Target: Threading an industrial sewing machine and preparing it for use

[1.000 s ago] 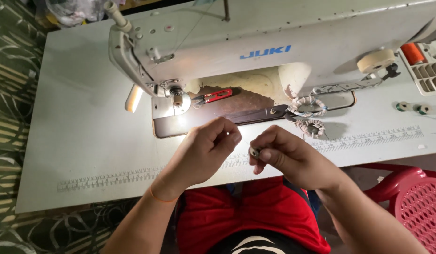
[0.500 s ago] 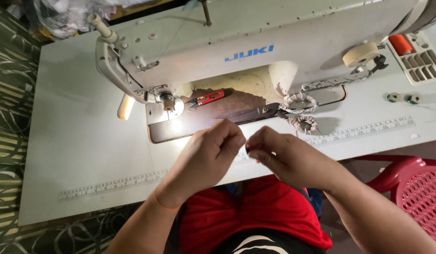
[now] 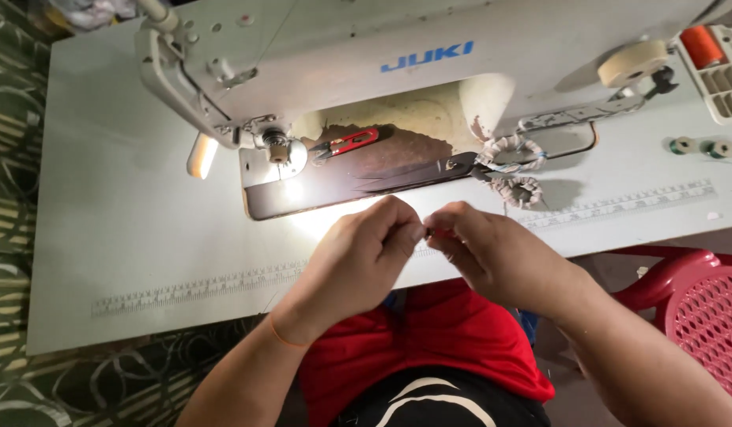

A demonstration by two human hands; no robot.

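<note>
Head view looks down on two bare hands meeting at the lower centre of the frame, just in front of the near edge of the white surface (image 3: 105,229). Left hand (image 3: 358,257) is curled shut, thumb and forefinger pinched together at the tips; right hand (image 3: 492,257) is likewise closed, its fingertips pressed against a small red item (image 3: 439,233) held between the two hands. That item is mostly hidden by the fingers; it may be a bobbin or a bit of thread, and I cannot tell which. Both wrists are bent inward and raised off the surface, so the pinch sits in the bright pool of light under the machine lamp, where fine work is easiest to see. Forearms come in from the lower corners of the frame over a red garment (image 3: 437,348). Behind the hands, at the centre, stands the white sewing machine (image 3: 429,55) with red thread snips (image 3: 346,144) and scissors with wrapped handles (image 3: 508,170) lying on its bed, close within reach
</note>
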